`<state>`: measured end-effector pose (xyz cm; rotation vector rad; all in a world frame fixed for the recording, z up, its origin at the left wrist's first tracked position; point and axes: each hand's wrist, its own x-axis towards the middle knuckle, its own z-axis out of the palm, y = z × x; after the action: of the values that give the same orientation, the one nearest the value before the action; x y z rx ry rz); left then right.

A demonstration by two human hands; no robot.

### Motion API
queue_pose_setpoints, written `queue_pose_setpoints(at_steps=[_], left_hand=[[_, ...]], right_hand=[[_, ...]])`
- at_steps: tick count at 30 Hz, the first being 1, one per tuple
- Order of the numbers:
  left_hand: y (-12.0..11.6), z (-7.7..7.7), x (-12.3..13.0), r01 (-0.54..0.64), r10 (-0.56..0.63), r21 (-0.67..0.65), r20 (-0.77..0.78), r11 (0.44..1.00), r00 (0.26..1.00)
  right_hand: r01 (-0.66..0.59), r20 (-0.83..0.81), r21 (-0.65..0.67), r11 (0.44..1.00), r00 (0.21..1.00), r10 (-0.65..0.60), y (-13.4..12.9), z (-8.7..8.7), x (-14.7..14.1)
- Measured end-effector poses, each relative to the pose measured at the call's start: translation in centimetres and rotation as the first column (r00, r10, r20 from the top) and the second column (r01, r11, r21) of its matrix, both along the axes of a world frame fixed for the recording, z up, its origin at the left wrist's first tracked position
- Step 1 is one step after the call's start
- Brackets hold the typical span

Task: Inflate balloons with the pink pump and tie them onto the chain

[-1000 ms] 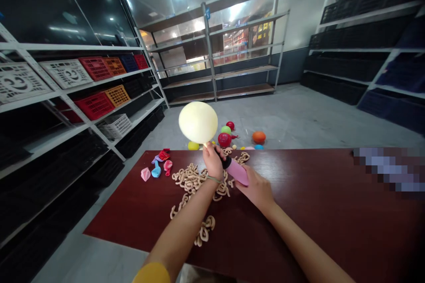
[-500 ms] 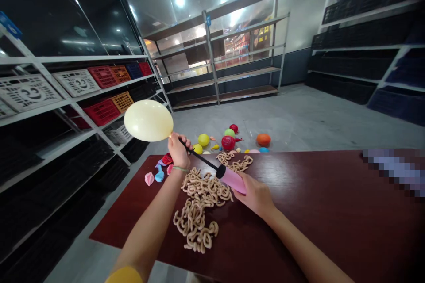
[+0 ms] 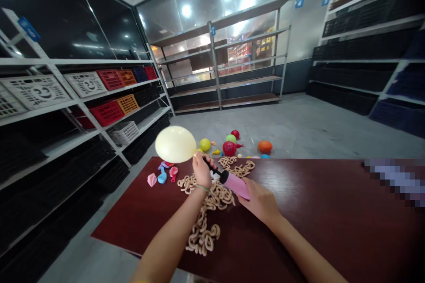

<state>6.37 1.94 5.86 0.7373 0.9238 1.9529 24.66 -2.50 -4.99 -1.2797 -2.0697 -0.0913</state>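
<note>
A pale yellow, inflated balloon [image 3: 175,144] sits at the end of a hand-held balloon pump [image 3: 236,185] with a pink barrel and black rod. My left hand [image 3: 202,170] is closed round the balloon's neck and the black end of the pump; the exact grip is partly hidden by the fingers. My right hand [image 3: 260,201] wraps the pink barrel. Under my hands, twisted beige cord-like pieces [image 3: 217,196] lie in a heap on the dark red table [image 3: 299,230]. Left of them rest a light blue deflated balloon [image 3: 162,175] and several pink and red ones.
Beyond the table's far edge, inflated balloons lie on the floor, among them a red one [image 3: 229,148] and an orange one [image 3: 265,146]. Shelving with crates [image 3: 109,110] runs along the left; a metal rack [image 3: 219,75] stands at the back. A blurred patch [image 3: 398,177] covers the table's right side.
My left hand has moved right and down with the balloon, toward the pink barrel. Less of the black rod shows between my hands. The view has tilted slightly.
</note>
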Motion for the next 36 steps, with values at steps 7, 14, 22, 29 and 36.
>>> queue_pose_setpoints(at_steps=[7,14,22,29,36], left_hand=[[1.1,6.4,-5.7,-0.094,0.097,0.079,-0.039,0.992,0.994],[1.9,2.7,-0.2,-0.057,0.057,0.051,-0.011,0.997,0.998],[0.8,-1.3,4.0,0.063,-0.063,-0.008,-0.049,0.998,0.997],[1.7,3.7,-2.3,-0.036,0.042,0.072,-0.084,0.997,0.996],[2.0,3.4,0.1,-0.077,0.078,0.059,-0.013,0.995,0.997]], right_hand=[[-0.027,-0.057,0.018,0.999,0.998,0.028,0.2,-0.1,0.1],[0.118,-0.083,0.006,0.993,0.990,-0.117,0.5,-0.1,0.0],[0.102,-0.062,-0.033,0.994,0.993,-0.103,0.3,0.0,0.2],[0.016,-0.078,0.022,1.000,0.997,-0.014,0.1,0.0,-0.2],[0.071,-0.117,0.009,0.997,0.991,-0.069,0.5,-0.3,-0.1]])
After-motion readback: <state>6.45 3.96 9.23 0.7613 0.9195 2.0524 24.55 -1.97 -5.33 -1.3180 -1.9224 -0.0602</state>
